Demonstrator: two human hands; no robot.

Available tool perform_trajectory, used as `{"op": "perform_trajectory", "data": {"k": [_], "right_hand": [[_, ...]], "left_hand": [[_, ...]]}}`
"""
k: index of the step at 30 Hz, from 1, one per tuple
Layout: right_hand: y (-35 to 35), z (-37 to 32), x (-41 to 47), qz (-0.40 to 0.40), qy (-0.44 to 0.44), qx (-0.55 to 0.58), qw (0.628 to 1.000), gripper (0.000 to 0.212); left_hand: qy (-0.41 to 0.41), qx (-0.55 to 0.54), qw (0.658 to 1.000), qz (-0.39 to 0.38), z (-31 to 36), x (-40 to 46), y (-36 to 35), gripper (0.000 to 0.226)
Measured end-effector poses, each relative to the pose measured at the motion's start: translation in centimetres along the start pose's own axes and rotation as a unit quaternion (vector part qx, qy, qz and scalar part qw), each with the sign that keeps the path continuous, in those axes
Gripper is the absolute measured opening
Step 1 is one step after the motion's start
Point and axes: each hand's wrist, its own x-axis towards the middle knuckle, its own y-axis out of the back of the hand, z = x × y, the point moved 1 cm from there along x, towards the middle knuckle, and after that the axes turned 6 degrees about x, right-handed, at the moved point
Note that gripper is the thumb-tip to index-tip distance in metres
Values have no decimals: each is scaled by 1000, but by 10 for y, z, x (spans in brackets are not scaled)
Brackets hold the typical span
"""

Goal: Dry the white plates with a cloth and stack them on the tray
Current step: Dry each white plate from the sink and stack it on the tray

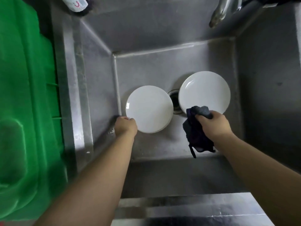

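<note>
Deep stainless steel sink point(162, 69) fills view, walls dull grey, water-stained, soft sheen along floor seams. Drain point(175, 101) in sink floor, partly hidden. Chrome tap spout point(219, 13) above sink's far right corner, blurred. Green plastic bin point(24, 95) just beside sink's left rim. White container with red mark point(75, 4) past sink's far left corner, mostly cut off. Steel rim point(187, 209) at sink's near edge catches brighter glare. Light dim, even.

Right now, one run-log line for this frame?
left hand: grips left plate | right hand: holds cloth | both plates in sink
</note>
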Motion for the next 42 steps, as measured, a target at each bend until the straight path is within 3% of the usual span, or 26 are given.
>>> {"op": "perform_trajectory", "data": {"k": [7, 10, 13, 18, 27, 30, 34, 38, 42], "right_hand": [[-8, 5, 18, -8, 4, 6, 1000, 20], [-7, 9, 21, -9, -5, 11, 1000, 20], [-5, 14, 23, 0, -9, 10, 1000, 19], [2, 21, 21, 14, -19, 17, 1000, 17], [18, 23, -14, 25, -65, 134, 989, 8], [24, 19, -35, 25, -84, 201, 976, 12], [36, 7, -72, 8, -110, 306, 946, 29], [52, -7, -116, -67, -144, 410, 898, 37], [66, -23, -155, -107, -114, 473, 867, 34]], "left_hand": [[35, -38, 999, 10, -3, 19, -13, 23], [36, -48, 998, -9, -8, 27, -13, 10], [34, -59, 997, -26, -11, 29, -13, 19], [23, -81, 995, -51, -12, 20, -7, 5], [24, -165, 981, -104, -6, -12, 30, 16], [2, -189, 973, -131, 0, -29, 45, 20], [11, -231, 957, -177, 6, -64, 71, 42], [26, -288, 933, -216, 0, -101, 105, 29], [1, -305, 915, -264, -2, -147, 148, 21]]}}
